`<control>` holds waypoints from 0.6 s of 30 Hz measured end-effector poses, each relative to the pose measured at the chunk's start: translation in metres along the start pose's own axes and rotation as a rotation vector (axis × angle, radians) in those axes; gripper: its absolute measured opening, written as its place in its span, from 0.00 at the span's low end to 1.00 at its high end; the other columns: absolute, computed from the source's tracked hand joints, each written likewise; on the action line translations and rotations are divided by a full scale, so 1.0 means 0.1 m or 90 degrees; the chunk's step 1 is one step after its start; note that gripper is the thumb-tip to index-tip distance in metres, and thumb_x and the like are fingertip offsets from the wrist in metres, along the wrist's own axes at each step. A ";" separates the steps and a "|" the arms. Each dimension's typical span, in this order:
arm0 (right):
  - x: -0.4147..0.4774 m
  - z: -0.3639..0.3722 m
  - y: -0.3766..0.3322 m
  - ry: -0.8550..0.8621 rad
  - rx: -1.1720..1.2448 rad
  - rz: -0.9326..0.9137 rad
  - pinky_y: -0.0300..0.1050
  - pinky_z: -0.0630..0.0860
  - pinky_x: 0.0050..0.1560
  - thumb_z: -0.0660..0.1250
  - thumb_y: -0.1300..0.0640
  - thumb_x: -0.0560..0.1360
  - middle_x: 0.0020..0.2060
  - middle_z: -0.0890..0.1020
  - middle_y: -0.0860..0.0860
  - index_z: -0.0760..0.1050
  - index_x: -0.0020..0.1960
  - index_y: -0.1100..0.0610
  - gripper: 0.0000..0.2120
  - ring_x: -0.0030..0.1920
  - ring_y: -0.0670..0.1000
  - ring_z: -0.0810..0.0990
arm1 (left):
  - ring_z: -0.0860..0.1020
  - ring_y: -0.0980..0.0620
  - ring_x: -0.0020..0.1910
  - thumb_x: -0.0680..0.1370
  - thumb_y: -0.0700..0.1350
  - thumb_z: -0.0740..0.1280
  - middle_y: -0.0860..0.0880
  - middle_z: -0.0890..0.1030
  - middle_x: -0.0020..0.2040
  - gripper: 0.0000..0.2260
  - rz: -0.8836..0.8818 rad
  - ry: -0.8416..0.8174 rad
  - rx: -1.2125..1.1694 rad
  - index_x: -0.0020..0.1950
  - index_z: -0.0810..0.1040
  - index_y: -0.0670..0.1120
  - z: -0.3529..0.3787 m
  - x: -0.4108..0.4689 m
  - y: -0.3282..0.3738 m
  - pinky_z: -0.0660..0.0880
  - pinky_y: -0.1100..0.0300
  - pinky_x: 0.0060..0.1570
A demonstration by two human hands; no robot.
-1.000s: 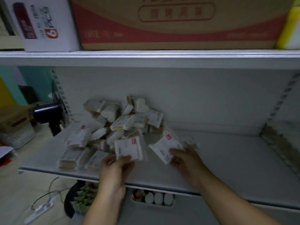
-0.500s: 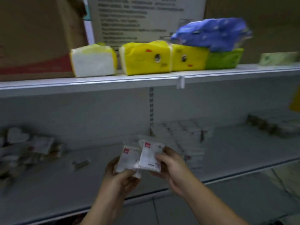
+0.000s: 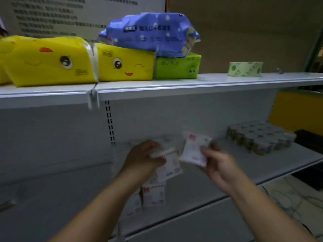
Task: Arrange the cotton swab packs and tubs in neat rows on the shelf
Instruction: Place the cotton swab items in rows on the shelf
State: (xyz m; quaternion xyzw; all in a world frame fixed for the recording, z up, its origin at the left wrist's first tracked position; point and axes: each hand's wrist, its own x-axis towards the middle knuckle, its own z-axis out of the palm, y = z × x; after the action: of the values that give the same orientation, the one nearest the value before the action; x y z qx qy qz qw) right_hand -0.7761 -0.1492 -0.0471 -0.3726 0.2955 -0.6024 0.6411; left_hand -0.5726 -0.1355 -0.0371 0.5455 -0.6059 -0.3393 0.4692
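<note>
Left hand (image 3: 145, 159) has its grip pinched on one swab pack (image 3: 168, 165). Right hand (image 3: 217, 165) pinches a second pack (image 3: 193, 149) at its 1 o'clock, above the shelf (image 3: 262, 165). These edge holds look loose, so a dropped pack could topple the standing packs (image 3: 153, 194) at 6 o'clock.

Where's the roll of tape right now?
Head view, upper right: the tape roll sits on the upper shelf, to the right of the green tissue pack.

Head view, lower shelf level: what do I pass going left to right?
Left hand → white flat cotton swab pack it grips → second white pack with a red mark → right hand pinching it → block of small round tubs on the white metal shelf.
</note>
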 end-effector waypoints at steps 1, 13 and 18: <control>0.13 -0.13 -0.09 0.041 0.008 -0.025 0.42 0.81 0.34 0.70 0.64 0.57 0.38 0.85 0.52 0.80 0.41 0.56 0.13 0.36 0.50 0.84 | 0.74 0.67 0.37 0.69 0.38 0.75 0.58 0.78 0.43 0.13 0.030 -0.008 0.036 0.43 0.76 0.52 0.01 0.18 0.05 0.70 0.77 0.33; 1.02 -1.17 0.20 0.113 -0.474 -0.012 0.47 0.72 0.42 0.72 0.65 0.70 0.31 0.74 0.56 0.70 0.34 0.63 0.11 0.37 0.52 0.74 | 0.76 0.49 0.56 0.73 0.45 0.70 0.50 0.78 0.57 0.12 0.062 -0.112 0.679 0.55 0.76 0.51 0.61 1.31 -0.43 0.69 0.62 0.48; 1.36 -1.26 0.55 -0.020 -0.724 -0.032 0.38 0.69 0.38 0.74 0.60 0.68 0.28 0.73 0.46 0.67 0.27 0.50 0.18 0.32 0.45 0.73 | 0.75 0.47 0.59 0.73 0.42 0.67 0.48 0.77 0.59 0.13 0.053 -0.118 0.855 0.58 0.75 0.48 0.74 1.38 -0.49 0.71 0.57 0.55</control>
State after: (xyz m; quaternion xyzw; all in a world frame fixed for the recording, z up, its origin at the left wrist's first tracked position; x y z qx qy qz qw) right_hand -0.8359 -0.2996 -0.1525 -0.6749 0.5547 -0.3578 0.3297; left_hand -0.6199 -0.2864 -0.0795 0.6634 -0.7434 0.0839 -0.0128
